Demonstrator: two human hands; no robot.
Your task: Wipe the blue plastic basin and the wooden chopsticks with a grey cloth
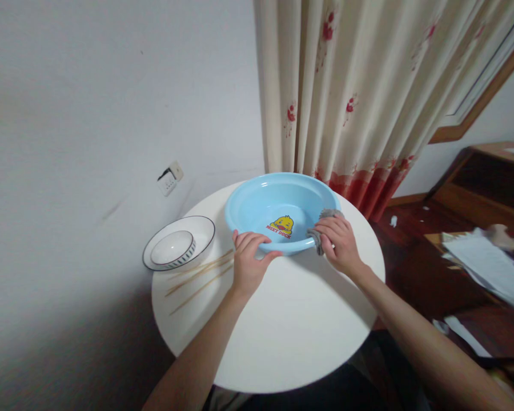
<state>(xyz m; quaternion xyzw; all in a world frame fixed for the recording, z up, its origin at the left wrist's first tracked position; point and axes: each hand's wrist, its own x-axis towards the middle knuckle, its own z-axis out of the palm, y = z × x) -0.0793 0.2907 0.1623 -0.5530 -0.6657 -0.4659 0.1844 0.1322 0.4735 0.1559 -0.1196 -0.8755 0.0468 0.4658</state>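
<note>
Grasping near rim of round lt-blue plastic basin (pixel 261 197) w/ L hand (pixel 251 257), ctr frame; clutching crumpled grey cloth (pixel 317 240) over same basin's rim, right of ctr, w/ R hand (pixel 339 242).

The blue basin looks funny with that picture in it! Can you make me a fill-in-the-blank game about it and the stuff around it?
1. The right hand holds a cloth coloured ____.
2. The cartoon animal printed inside the basin is a yellow ____.
3. Between the left hand and the right one, the thin sticks lie closer to the ____.
4. The basin stands on a white table whose shape is ____.

Missing words: gray; duck; left; round.
</note>
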